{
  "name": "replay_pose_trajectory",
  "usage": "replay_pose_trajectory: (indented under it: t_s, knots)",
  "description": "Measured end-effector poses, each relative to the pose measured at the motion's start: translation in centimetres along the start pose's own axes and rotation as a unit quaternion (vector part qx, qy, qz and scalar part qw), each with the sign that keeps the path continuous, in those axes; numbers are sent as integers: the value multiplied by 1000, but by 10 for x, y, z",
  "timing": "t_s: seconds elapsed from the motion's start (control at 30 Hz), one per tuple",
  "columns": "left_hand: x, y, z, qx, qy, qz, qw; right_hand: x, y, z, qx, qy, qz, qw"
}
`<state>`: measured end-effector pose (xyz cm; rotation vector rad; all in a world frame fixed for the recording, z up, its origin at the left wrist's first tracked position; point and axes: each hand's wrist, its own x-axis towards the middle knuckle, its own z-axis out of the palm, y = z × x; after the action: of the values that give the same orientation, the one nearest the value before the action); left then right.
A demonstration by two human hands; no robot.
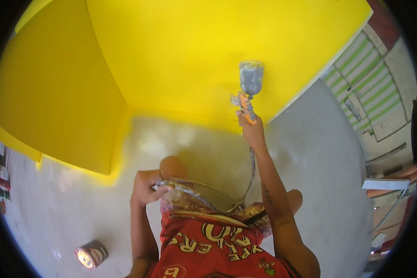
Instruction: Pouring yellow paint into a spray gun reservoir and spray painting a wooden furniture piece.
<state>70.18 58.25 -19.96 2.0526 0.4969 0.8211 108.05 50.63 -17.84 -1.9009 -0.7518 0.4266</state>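
one spray gun [248, 95], one can [91, 254]

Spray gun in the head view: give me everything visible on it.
The spray gun has an orange-and-metal body with a translucent grey cup on top, upright. The right hand grips its handle, arm stretched toward the yellow panels. A thin hose leaves the handle's base, runs down along the forearm and loops across to the left hand, which holds it. Paint level and nozzle detail are too small to tell.

Right arm stretched forward, right hand [252, 129] in a closed grip; left hand [145, 187] fisted near the waist.
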Motion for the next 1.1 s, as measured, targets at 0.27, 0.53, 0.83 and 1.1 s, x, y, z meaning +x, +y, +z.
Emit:
replay_pose_trajectory:
  t_s: [0.27, 0.53, 0.83, 1.1]
  knots:
    - [8, 3, -1, 24, -24, 23, 999, 36, -219, -68, 161, 166, -211, 950]
    - [5, 5, 3, 35, 5, 36, 999, 32, -244, -64, 314, 220, -308, 871]
    - [5, 10, -5, 30, -6, 17, 999, 3, -34, 10, 123, 88, -153, 977]
    - [6, 14, -3, 11, 3, 9, 1000, -16, 77, 45, -16, -60, 65, 996]
